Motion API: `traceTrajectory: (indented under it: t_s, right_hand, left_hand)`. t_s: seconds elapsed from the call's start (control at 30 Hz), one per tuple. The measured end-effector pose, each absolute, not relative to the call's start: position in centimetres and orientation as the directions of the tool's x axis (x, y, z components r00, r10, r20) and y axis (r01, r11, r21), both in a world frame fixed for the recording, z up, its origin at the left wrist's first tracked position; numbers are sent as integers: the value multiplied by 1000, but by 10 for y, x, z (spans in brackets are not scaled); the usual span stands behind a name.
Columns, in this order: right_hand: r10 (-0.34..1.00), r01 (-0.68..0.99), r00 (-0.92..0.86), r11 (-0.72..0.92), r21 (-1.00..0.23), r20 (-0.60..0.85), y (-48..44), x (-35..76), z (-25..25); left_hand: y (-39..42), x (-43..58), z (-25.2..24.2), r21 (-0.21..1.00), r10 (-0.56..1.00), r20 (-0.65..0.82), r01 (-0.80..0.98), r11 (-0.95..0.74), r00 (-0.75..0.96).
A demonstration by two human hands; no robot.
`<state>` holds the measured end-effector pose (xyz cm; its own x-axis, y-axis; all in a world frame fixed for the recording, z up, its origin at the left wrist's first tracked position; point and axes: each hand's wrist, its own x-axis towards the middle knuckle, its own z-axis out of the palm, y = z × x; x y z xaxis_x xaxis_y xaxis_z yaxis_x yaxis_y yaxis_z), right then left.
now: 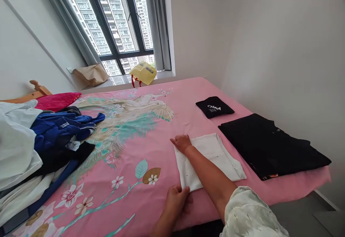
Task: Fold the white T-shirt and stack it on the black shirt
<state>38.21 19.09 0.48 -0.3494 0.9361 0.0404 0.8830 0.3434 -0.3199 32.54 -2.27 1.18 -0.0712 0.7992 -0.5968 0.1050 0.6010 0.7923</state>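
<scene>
I've got left hand pinching near corner of folded white garment; right hand on far corner, grip I can't tell; CHINA-print black garment beyond.

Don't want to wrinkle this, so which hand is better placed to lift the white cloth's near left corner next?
Probably the left hand: it's at that corner. The right hand is at the far left corner, its forearm reaching over the white cloth.
</scene>
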Motion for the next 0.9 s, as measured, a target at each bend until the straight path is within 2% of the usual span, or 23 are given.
traceTrajectory:
  t_s: [0.17,0.3,0.43,0.5,0.57,0.67,0.8,0.87,0.9]
  right_hand:
    - [957,881,-286,282,-381,46,197,375,-4]
    - [972,832,-228,227,-507,62,195,382,13]
    - [971,731,-176,238,-639,161,164,413,33]
    - [968,670,-103,236,-704,227,135,435,37]
    - [963,545,34,207,-812,268,103,457,35]
    - [947,372,219,143,-917,236,59,485,28]
    - [917,438,335,51,-898,216,29,509,26]
    - [915,379,381,-26,-925,131,28,512,34]
    - [924,291,379,-65,-955,52,32,511,40]
  left_hand:
    - [-25,324,11,751,751,-660,7,660,-16]
    - [-19,319,14,706,707,-707,-80,703,-26]
    - [0,312,19,771,800,-599,-247,587,29]
    - [15,313,25,750,823,-561,-367,550,87]
    - [31,319,34,688,799,-584,-436,580,142]
    - [53,331,50,626,735,-646,-410,664,205]
    - [78,345,79,634,705,-663,-313,708,251]
    - [89,350,103,657,713,-640,-279,701,287]
    - [94,352,119,680,727,-613,-263,685,308]
